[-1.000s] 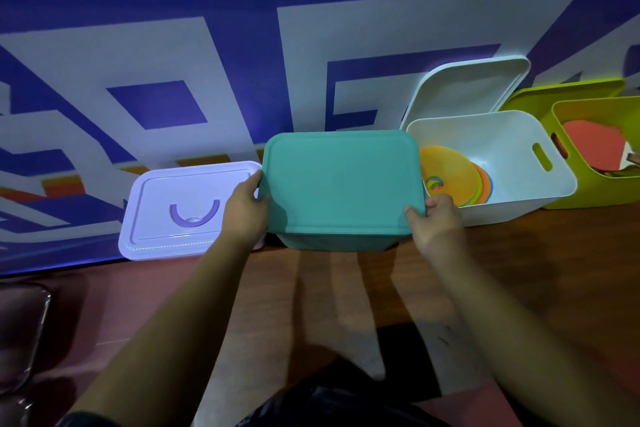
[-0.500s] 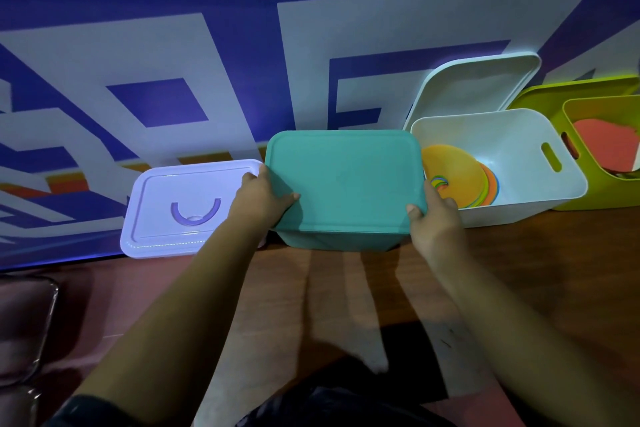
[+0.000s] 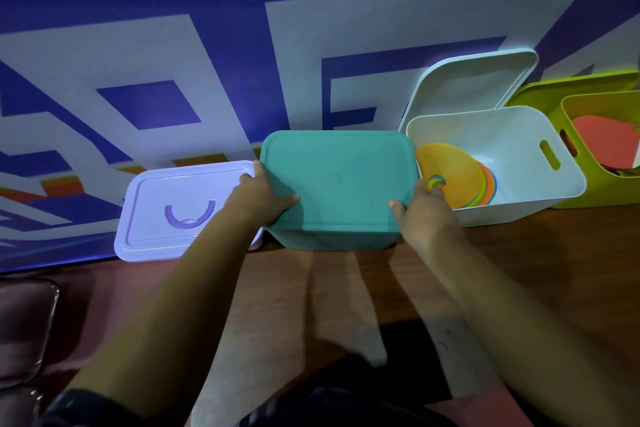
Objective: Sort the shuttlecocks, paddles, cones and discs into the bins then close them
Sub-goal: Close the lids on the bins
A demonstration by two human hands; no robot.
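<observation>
Head view: teal lid (image 3: pixel 337 180) sits on teal bin (image 3: pixel 332 240) at the worktop's (image 3: pixel 346 288) far edge, between lilac bin (image 3: pixel 156 229) and open white bin (image 3: pixel 519 199)
Left hand (image 3: pixel 263 199): grips the lid's left rim, thumb on top
Right hand (image 3: pixel 424 210): grips the right rim likewise
Handling: likely light, stiff, smooth plastic; press down at opposite rims, evenly

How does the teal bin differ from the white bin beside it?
The teal bin is covered, the left hand and right hand gripping its teal lid; the white bin is open, its white lid leaning behind it. The white bin shows coloured discs; the teal bin's contents are hidden. Both stand on the wooden table.
</observation>
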